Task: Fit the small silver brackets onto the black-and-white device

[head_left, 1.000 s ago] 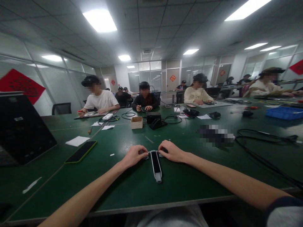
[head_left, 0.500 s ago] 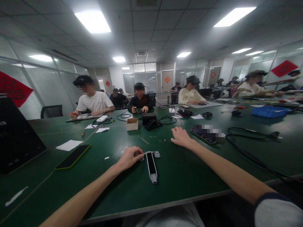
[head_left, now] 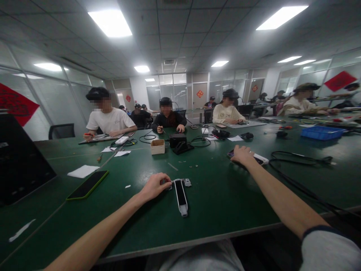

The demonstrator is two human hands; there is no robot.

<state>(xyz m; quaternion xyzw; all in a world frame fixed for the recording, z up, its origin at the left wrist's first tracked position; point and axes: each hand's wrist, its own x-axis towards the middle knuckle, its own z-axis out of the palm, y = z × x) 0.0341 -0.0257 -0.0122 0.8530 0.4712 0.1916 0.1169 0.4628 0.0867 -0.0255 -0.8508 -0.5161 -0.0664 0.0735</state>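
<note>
Left hand: the hand (head_left: 155, 185) is seen curled, its thumb and fingers brought close at the left end of a narrow device; whether anything is pinched cannot be told.
Narrow device: the pale-framed dark strip (head_left: 181, 195) is laid on the tabletop (head_left: 214, 210), to the right of the left hand, its long axis pointed toward the near edge. A small metal bracket (head_left: 187, 182) is seen at its far right corner.
Right hand: the hand (head_left: 243, 155) is placed over a flat slab, fingers bent; whether it is gripped cannot be told.
Flat slab: the slab (head_left: 263, 159) is partly covered by the right hand, the nearer one, and is slanted from far left to near right, beyond and right of the narrow device.
</note>
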